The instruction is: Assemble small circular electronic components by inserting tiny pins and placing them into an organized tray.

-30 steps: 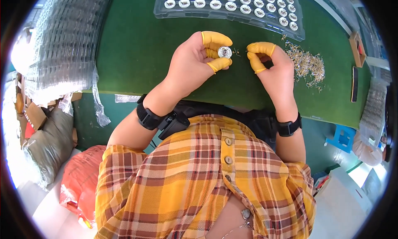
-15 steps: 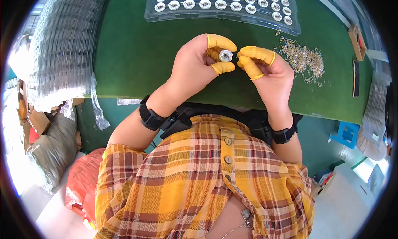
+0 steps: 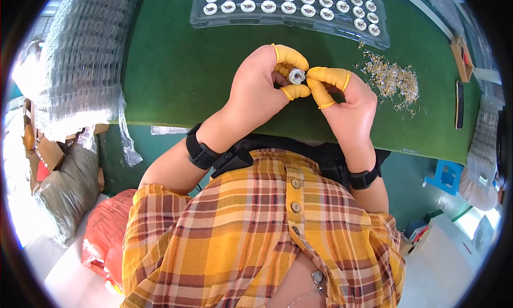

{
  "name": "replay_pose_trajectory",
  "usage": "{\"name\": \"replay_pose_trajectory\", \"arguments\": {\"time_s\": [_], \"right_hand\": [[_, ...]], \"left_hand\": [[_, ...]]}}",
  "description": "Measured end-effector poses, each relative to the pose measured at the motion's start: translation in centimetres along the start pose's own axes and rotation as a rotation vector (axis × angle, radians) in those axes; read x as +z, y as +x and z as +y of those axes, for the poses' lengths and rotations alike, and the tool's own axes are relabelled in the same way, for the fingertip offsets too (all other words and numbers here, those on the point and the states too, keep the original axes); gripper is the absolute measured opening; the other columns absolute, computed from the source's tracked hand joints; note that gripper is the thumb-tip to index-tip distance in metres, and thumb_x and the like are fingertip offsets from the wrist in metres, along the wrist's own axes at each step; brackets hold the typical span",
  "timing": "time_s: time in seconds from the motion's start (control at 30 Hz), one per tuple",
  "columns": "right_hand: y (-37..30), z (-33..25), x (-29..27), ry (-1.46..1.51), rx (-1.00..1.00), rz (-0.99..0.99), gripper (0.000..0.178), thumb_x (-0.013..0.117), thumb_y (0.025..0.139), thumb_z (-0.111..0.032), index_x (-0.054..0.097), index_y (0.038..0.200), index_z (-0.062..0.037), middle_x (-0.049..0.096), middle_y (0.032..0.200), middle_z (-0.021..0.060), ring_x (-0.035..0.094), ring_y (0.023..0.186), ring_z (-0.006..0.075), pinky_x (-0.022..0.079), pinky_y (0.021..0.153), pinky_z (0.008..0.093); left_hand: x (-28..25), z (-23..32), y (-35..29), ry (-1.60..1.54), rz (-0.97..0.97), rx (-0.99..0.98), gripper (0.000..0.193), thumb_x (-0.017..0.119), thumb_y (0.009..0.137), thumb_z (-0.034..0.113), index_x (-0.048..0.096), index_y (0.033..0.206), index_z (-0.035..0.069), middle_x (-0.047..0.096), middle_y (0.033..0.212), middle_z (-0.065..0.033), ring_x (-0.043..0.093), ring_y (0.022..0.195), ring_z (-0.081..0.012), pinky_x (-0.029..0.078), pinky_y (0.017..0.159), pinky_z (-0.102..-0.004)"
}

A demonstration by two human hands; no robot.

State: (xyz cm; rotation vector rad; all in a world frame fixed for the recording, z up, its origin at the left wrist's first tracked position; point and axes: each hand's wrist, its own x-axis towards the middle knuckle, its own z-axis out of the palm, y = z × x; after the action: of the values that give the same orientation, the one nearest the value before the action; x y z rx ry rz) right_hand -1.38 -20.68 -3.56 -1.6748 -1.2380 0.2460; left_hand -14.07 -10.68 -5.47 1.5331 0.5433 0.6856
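Between the yellow-covered thumb and fingers of my left hand (image 3: pixel 258 82) is a small round white-and-silver part (image 3: pixel 296 76), its face turned up with a dark middle. My right hand (image 3: pixel 350 97), also in yellow finger cots, has thumb and forefinger pinched together right at the part's right edge. Whatever sits in that pinch is too small to make out. To the right of my right hand lies a loose heap of tiny gold and silver metal pieces (image 3: pixel 393 79). Beyond both hands, a clear plastic tray (image 3: pixel 243 21) carries rows of similar round parts.
A tall stack of clear plastic trays (image 3: pixel 80 67) stands on the left of the green tabletop (image 3: pixel 165 78). Along the right edge are a small wooden box (image 3: pixel 460 56) and a black bar (image 3: pixel 459 105). A blue stool (image 3: pixel 445 177) stands below on the floor.
My left hand has shifted slightly right with the round part. The gap to my right hand's fingertips has closed, and they now meet the part's edge.
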Motion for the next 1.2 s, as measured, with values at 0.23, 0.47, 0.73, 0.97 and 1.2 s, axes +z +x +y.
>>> {"name": "replay_pose_trajectory", "arguments": {"time_s": [0.23, 0.47, 0.73, 0.97, 1.2], "right_hand": [[0.1, 0.4, -0.2, -0.105, -0.148, 0.032, 0.018, 0.074, 0.070, 0.000, 0.070, 0.085, -0.0078, 0.067, 0.078, 0.0065, 0.063, 0.064, 0.0193, 0.049, 0.053, 0.0277], [0.4, 0.3, -0.7, 0.065, -0.027, -0.019, 0.020, 0.073, 0.072, 0.001, 0.071, 0.089, -0.0073, 0.066, 0.082, 0.0069, 0.063, 0.067, 0.0180, 0.050, 0.056, 0.0259], [1.6, -0.3, -2.1, 0.084, 0.051, -0.143, 0.010, 0.072, 0.073, 0.000, 0.070, 0.083, -0.0028, 0.065, 0.077, 0.0080, 0.063, 0.065, 0.0178, 0.050, 0.057, 0.0266], [10.2, 3.9, -5.6, -0.294, 0.071, -0.081, 0.010, 0.071, 0.075, -0.012, 0.070, 0.082, -0.0056, 0.067, 0.073, 0.0104, 0.065, 0.064, 0.0222, 0.050, 0.059, 0.0311], [12.4, 5.5, -3.9, -0.752, 0.164, -0.208, 0.018, 0.069, 0.078, -0.026, 0.070, 0.085, -0.0102, 0.068, 0.081, 0.0086, 0.065, 0.077, 0.0267, 0.051, 0.065, 0.0371]], "left_hand": [[0.1, 0.7, -0.3, -0.049, -0.068, -0.090, 0.036, 0.067, 0.077, -0.012, 0.052, 0.108, -0.002, 0.057, 0.103, -0.0070, 0.060, 0.092, -0.0134, 0.053, 0.080, -0.0248], [0.4, 0.7, 0.0, -0.065, -0.117, -0.012, 0.040, 0.065, 0.077, -0.015, 0.050, 0.111, -0.001, 0.056, 0.103, -0.0069, 0.059, 0.093, -0.0144, 0.053, 0.080, -0.0252], [0.5, 1.2, 0.2, 0.083, -0.098, 0.089, 0.048, 0.068, 0.073, -0.014, 0.052, 0.115, 0.004, 0.052, 0.101, -0.0077, 0.060, 0.086, -0.0157, 0.054, 0.073, -0.0262], [-0.9, 3.0, 3.7, 0.436, -0.081, 0.208, 0.047, 0.069, 0.077, -0.004, 0.053, 0.120, 0.007, 0.055, 0.098, -0.0086, 0.058, 0.075, -0.0140, 0.049, 0.065, -0.0243], [-1.5, 3.7, 8.6, 0.659, -0.128, 0.250, 0.025, 0.068, 0.079, 0.001, 0.063, 0.102, 0.007, 0.060, 0.080, -0.0072, 0.058, 0.066, -0.0167, 0.049, 0.061, -0.0276]]}}
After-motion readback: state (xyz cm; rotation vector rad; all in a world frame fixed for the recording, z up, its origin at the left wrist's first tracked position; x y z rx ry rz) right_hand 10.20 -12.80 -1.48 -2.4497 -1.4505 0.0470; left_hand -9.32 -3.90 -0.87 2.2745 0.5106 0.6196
